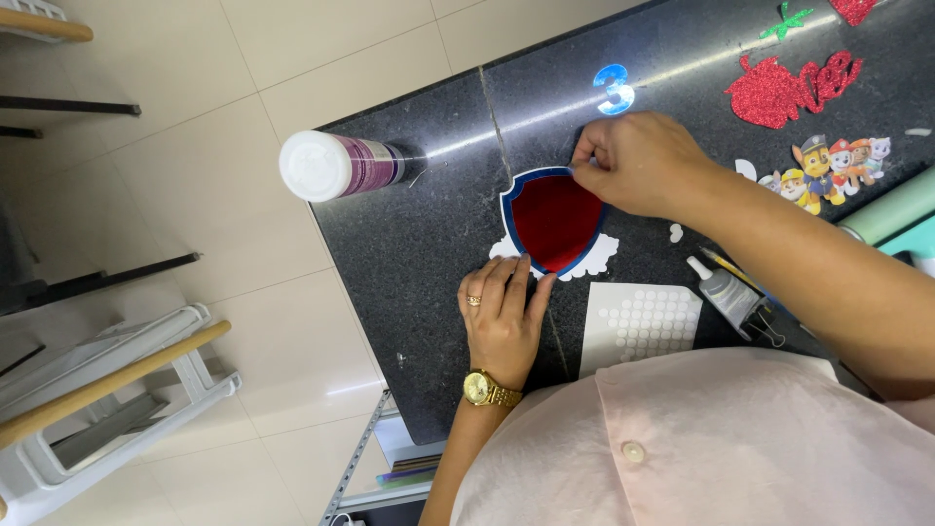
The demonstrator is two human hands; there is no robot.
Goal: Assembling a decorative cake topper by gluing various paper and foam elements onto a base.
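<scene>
At the frame's right edge a pale green roll (891, 209) is cut off. The right hand (638, 161) hides the red shield's (555, 219) upper right corner; its fingertips' grip cannot be made out.

Open dark countertop (409, 263) lies left of the shield cutout (555, 219); the white-capped bottle (336, 166) blocks the far-left corner, and the dotted sticker sheet (638, 326) and glue tube (726, 292) crowd the right.

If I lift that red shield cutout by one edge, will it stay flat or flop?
The red shield cutout looks thin and layered, so it likely bends somewhat. It seems light; both the left hand and right hand pin its edges. It could slide on the glossy dark countertop.
</scene>
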